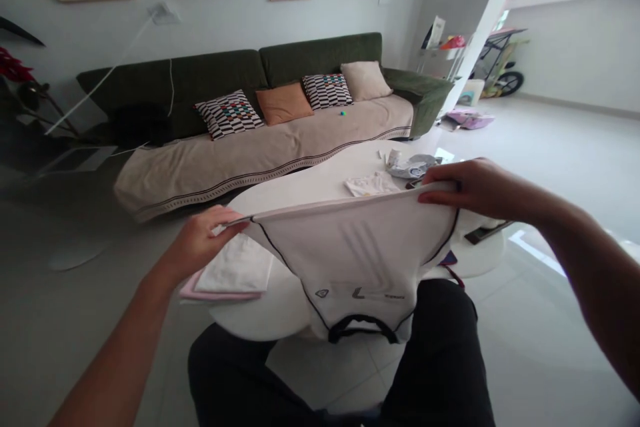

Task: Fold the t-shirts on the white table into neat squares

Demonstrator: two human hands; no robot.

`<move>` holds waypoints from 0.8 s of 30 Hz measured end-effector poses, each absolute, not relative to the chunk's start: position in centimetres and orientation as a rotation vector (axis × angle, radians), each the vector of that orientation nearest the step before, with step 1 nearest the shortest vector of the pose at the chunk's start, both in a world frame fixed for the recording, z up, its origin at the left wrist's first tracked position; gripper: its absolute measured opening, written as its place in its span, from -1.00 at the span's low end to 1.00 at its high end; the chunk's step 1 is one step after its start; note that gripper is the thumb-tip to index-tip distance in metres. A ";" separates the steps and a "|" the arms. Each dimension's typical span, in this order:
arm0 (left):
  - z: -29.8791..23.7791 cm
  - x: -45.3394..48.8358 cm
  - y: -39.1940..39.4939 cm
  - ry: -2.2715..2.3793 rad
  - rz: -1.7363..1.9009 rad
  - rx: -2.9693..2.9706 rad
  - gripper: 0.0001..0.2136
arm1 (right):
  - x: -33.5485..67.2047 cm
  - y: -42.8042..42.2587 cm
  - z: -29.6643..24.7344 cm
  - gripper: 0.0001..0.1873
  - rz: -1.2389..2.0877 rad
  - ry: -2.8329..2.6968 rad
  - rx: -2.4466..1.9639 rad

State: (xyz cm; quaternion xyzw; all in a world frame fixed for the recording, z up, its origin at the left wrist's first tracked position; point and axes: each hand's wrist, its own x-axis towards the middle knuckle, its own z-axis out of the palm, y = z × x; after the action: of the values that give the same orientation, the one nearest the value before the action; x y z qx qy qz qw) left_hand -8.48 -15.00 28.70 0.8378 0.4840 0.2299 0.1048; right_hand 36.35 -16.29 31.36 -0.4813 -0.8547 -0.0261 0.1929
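Observation:
A white T-shirt [350, 253] with dark piping hangs upside down, stretched between my two hands. Its black-trimmed collar dangles lowest, between my knees, and small dark marks show on the chest. My left hand [207, 240] pinches one corner of the hem. The opposite hem corner is gripped by my right hand [455, 183], fingers closed over the fabric. Just below my left hand, a folded white garment [235, 267] lies on a pink folded one [220, 295] at the table's left edge. Another white cloth [371, 184] lies on the table beyond the shirt.
The white table [285, 190] stands before my knees. On it are a crumpled plastic packet [414, 165], a small white container [394, 158] and a dark flat object [487, 232] at the right. Behind is a green sofa [320, 53] with several cushions.

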 end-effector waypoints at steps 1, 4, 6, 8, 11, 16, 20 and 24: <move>28.9 -8.2 -14.0 1.432 0.699 2.481 -0.63 | 36.6 -14.9 31.0 -0.59 -0.027 -2.482 -1.346; 29.2 -7.1 -9.7 1.542 0.675 2.541 -0.56 | 36.1 -10.5 30.0 -0.52 -0.064 -2.516 -1.434; 30.0 -6.6 -6.7 1.684 0.714 2.521 -0.50 | 35.1 -8.3 30.4 -0.53 -0.243 -2.336 -1.503; 31.5 -6.3 -5.1 1.807 0.843 2.466 -0.48 | 33.9 -7.5 31.7 -0.59 -0.418 -2.110 -1.495; 33.8 -6.2 -6.0 1.846 1.138 2.393 -0.52 | 33.0 -8.5 33.5 -0.68 -0.546 -1.852 -1.372; 31.2 -6.6 -11.8 1.529 1.135 2.373 -0.68 | 33.9 -12.6 29.9 -0.73 -0.395 -1.906 -1.159; 22.1 -7.4 -15.6 1.406 0.792 2.319 -0.70 | 34.5 -15.8 20.5 -0.72 -0.152 -2.062 -1.205; 11.8 -7.0 -19.5 1.380 0.333 2.245 -0.65 | 33.8 -19.7 10.1 -0.66 0.126 -2.238 -1.402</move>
State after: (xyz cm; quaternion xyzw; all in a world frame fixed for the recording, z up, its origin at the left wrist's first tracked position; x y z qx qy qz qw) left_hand -7.03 -19.53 11.82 0.8204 0.5043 0.1217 0.2404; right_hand 33.76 -19.71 10.09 -0.5138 -0.8205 0.0461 0.2463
